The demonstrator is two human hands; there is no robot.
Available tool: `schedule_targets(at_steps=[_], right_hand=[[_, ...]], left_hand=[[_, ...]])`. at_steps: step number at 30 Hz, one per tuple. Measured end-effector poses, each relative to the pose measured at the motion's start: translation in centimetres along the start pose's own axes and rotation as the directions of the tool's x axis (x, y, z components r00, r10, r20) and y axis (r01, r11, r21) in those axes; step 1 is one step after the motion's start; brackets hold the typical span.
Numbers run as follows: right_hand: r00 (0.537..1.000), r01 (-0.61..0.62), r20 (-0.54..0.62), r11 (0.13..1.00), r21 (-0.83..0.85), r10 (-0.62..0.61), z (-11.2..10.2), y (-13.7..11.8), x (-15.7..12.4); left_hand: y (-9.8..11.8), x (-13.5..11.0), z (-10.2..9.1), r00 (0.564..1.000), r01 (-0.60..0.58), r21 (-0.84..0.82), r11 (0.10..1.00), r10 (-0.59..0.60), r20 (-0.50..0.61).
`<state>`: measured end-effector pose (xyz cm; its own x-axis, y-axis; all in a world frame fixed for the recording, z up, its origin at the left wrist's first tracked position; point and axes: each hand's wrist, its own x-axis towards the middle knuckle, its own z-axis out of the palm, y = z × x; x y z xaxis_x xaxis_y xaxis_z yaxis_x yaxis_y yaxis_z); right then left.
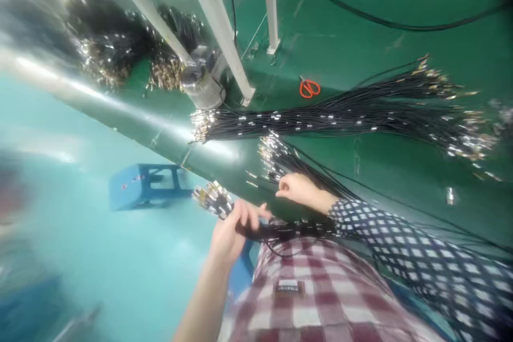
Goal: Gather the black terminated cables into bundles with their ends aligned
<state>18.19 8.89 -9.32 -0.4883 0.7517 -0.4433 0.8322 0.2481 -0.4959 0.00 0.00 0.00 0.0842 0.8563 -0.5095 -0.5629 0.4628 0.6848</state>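
Note:
My left hand (232, 230) is closed around a bundle of thin black wires (276, 231) whose metal-tipped ends (212, 199) stick out past the fingers. It holds the bundle just off the edge of the green table (360, 171), above a red checked cloth on my lap. My right hand (298, 189), in a black-and-white checked sleeve, pinches at wires of a smaller fanned bunch (276, 157) on the table edge. A long thick bundle of black terminal wires (340, 115) lies across the table behind both hands.
Orange-handled scissors (309, 87) lie on the table beyond the long bundle. A shiny metal can (202, 84) stands by white frame posts (218, 21). More wire heaps (108, 45) sit far left. A blue stool (146, 184) stands on the teal floor.

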Motion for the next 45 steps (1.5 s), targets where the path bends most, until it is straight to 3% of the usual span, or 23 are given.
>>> schedule_targets(at_steps=[5, 8, 10, 12, 15, 17, 20, 27, 37, 41, 45], right_hand=[[0.999, -0.009, 0.036, 1.000, 0.013, 0.008, 3.2, -2.0, 0.5], [0.999, -0.017, 0.052, 0.995, 0.102, 0.012, 3.0, -2.0, -0.7], [0.997, 0.007, 0.071, 0.968, 0.251, -0.025, 2.0, -1.5, -2.5], [0.992, 0.038, 0.081, 0.849, 0.528, -0.095, 0.8, -1.1, -4.6], [0.987, 0.043, 0.049, 0.546, 0.837, -0.152, -0.7, -0.8, -7.7], [0.987, 0.054, 0.023, 0.457, 0.888, -0.161, -1.4, -1.2, -8.9], [0.984, 0.118, -0.052, 0.404, 0.907, -0.171, -2.1, -2.3, -9.5], [0.977, 0.197, -0.136, 0.446, 0.873, -0.166, -2.6, -5.1, -9.2], [0.981, 0.189, -0.137, 0.506, 0.842, -0.138, -4.1, -4.7, -10.4], [0.960, 0.249, -0.277, 0.601, 0.759, -0.048, -4.1, -5.6, -10.3], [0.874, 0.335, -0.484, 0.667, 0.666, 0.045, -3.3, -6.4, -9.7]], left_hand=[[-1.0, -1.1, -1.1, 0.988, -0.015, -0.218, 0.976, -0.020, -0.156], [-1.1, -1.1, -1.3, 0.979, -0.050, -0.189, 0.981, 0.011, -0.203], [-1.0, -0.8, -1.0, 0.977, -0.076, -0.140, 0.987, 0.045, -0.209], [-0.6, -0.3, -0.5, 0.976, -0.093, -0.097, 0.991, 0.071, -0.203], [0.2, 0.7, 0.8, 0.986, -0.093, -0.039, 0.995, 0.087, -0.139], [0.7, 1.3, 1.8, 0.995, -0.072, 0.003, 0.997, 0.072, -0.069], [1.0, 1.9, 2.9, 1.000, -0.024, 0.066, 0.998, 0.024, 0.003], [1.1, 1.3, 3.2, 0.999, -0.019, 0.135, 0.991, 0.013, 0.045], [1.7, 1.6, 3.8, 0.997, -0.077, 0.051, 0.996, 0.077, 0.006], [1.4, 1.2, 3.9, 0.997, -0.072, 0.047, 0.996, 0.072, 0.000], [1.1, 0.9, 4.3, 0.997, -0.069, 0.068, 0.995, 0.070, -0.016]])
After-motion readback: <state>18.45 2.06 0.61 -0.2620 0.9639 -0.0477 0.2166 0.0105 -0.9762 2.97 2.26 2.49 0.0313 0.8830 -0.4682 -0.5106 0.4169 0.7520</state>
